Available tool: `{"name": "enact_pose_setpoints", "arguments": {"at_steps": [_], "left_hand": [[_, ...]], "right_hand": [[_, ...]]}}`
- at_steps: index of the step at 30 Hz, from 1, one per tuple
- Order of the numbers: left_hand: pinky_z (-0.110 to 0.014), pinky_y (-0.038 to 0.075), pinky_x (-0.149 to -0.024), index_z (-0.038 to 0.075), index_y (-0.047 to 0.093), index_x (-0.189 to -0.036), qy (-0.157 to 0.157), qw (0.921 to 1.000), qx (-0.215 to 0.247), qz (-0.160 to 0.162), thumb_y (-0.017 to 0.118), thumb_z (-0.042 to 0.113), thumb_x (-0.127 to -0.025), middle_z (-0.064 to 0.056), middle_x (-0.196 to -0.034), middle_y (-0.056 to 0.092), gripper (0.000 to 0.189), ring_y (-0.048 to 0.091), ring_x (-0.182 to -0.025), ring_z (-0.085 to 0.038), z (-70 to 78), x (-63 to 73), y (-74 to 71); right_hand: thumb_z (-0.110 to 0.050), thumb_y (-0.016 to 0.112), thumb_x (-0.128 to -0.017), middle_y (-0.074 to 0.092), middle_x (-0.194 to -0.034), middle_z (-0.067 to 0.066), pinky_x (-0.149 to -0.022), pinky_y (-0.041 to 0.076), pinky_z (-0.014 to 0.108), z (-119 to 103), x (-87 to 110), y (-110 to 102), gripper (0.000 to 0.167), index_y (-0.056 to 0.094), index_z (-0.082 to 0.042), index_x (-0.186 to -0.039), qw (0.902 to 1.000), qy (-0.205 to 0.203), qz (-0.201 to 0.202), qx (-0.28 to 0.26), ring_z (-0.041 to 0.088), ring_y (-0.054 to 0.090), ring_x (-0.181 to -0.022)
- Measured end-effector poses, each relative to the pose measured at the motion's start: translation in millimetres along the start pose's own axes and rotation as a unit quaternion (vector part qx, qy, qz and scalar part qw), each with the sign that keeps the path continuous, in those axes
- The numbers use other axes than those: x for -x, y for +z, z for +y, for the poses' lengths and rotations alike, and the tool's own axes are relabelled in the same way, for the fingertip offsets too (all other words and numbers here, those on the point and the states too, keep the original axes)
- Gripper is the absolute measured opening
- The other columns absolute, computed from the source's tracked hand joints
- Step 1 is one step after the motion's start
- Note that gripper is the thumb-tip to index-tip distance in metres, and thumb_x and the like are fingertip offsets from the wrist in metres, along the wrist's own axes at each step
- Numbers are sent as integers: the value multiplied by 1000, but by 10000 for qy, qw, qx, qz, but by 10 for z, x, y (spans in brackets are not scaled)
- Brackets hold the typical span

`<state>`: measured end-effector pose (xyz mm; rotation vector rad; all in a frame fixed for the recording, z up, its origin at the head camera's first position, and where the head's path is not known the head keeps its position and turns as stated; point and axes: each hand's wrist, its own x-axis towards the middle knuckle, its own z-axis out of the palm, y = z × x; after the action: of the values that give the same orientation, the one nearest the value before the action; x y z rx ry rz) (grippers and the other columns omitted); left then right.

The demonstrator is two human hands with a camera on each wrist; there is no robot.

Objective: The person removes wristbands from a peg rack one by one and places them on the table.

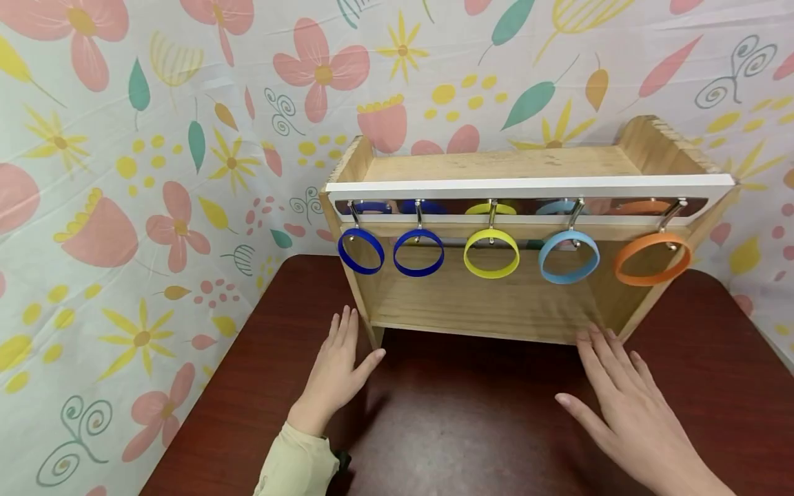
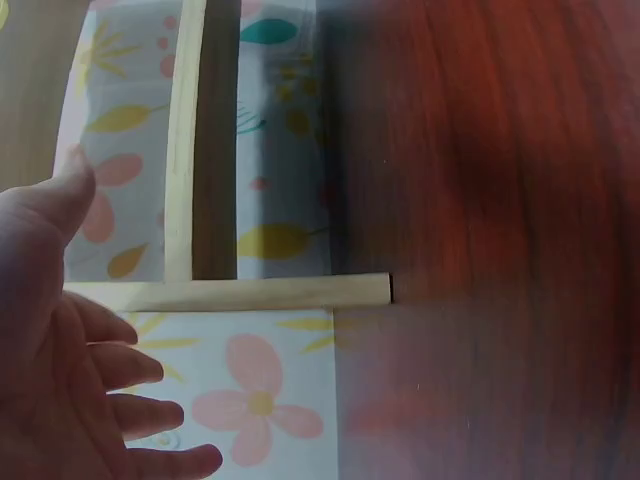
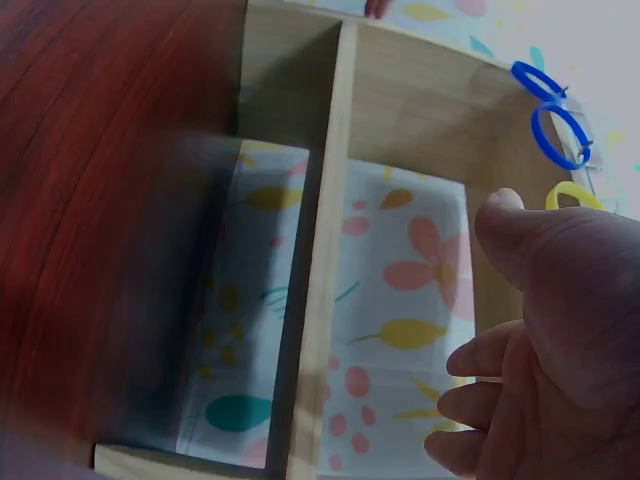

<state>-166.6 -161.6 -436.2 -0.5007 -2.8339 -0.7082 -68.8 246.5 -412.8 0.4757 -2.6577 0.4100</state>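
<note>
A wooden shelf unit stands on the dark table. Along its front runs a metal hook strip, where silicone wristbands hang one per hook: two dark blue, the outer one at far left, then a yellow one, a light blue one and an orange one at right. My left hand is beside the unit's lower left corner, fingers extended and thumb spread. At the lower right front, my right hand has straight fingers, their tips overlapping the unit's bottom edge in the head view. Both hands hold nothing.
The reddish-brown table reaches toward me in front of the unit. A white cloth with flowers hangs behind and along the left side. On top of the unit is an open shelf with raised side panels.
</note>
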Motion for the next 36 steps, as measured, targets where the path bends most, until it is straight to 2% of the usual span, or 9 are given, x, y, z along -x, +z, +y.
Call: {"name": "enact_pose_setpoints", "arguments": {"at_steps": [5, 7, 9, 12, 15, 18, 23, 31, 36], "left_hand": [[-50, 24, -112, -1, 14, -153, -101, 9973, 706, 159, 47, 55, -98, -18, -159, 16, 85, 15, -146, -32, 8, -127, 34], [-49, 29, -110, 2, 14, -154, -108, 9939, 1058, 294, 50, 51, -99, -18, -156, 25, 83, 25, -143, -31, 10, -186, 56], [-48, 38, -104, 4, 16, -155, -118, 9893, 1379, 455, 53, 46, -99, -19, -147, 41, 80, 42, -133, -30, 13, -250, 77], [-45, 49, -88, 6, 25, -152, -223, 9811, 1821, 619, 56, 41, -99, -16, -124, 62, 71, 62, -107, -26, 17, -350, 107], [-40, 53, -73, 6, 43, -141, -435, 9717, 2212, 706, 57, 38, -99, -12, -104, 69, 55, 68, -87, -22, 22, -436, 130], [-34, 54, -66, 5, 56, -124, -613, 9631, 2487, 820, 60, 36, -98, -9, -97, 71, 40, 68, -82, -18, 23, -504, 151], [-31, 53, -61, 5, 63, -108, -838, 9582, 2546, 999, 63, 31, -96, -8, -86, 70, 29, 66, -74, -17, 24, -569, 188], [-30, 51, -57, 6, 64, -100, -1046, 9635, 2193, 1124, 64, 31, -95, -8, -79, 69, 26, 64, -67, -16, 43, -636, 213], [-31, 50, -55, 7, 65, -92, -1136, 9640, 2075, 1209, 64, 31, -95, -5, -72, 66, 25, 61, -62, -15, 51, -683, 228]], "right_hand": [[-40, 67, -91, 10, -162, 12, -117, -1, 45, -60, -41, -20, 87, 21, -3, -154, 10000, -23, -8, 10, 31, 9, -148], [-41, 68, -90, 12, -161, 12, -117, 1, 45, -78, -56, -20, 86, 23, -3, -153, 10000, -55, 38, 0, 31, 10, -148], [-41, 68, -90, 15, -161, 14, -117, 1, 44, -94, -72, -19, 85, 25, -2, -152, 9999, -121, 102, -37, 30, 11, -148], [-42, 68, -90, 19, -159, 16, -117, 2, 42, -120, -97, -22, 84, 28, -1, -151, 9995, -236, 181, -136, 29, 11, -148], [-41, 68, -90, 21, -158, 18, -117, 1, 39, -148, -120, -32, 83, 29, -1, -151, 9990, -309, 208, -248, 29, 10, -148], [-38, 70, -89, 22, -158, 19, -117, 1, 35, -183, -140, -47, 83, 28, -1, -151, 9984, -374, 228, -362, 29, 11, -148], [-33, 71, -89, 21, -158, 19, -117, 0, 30, -246, -169, -60, 84, 25, -4, -153, 9975, -430, 183, -537, 26, 10, -148], [-31, 70, -91, 20, -159, 16, -117, 3, 33, -340, -238, -62, 82, 23, -9, -155, 9962, -326, -32, -804, 28, 11, -147], [-31, 68, -93, 20, -159, 15, -116, 4, 28, -401, -291, -57, 80, 20, -14, -156, 9944, -237, -189, -1010, 30, 14, -147]]}}
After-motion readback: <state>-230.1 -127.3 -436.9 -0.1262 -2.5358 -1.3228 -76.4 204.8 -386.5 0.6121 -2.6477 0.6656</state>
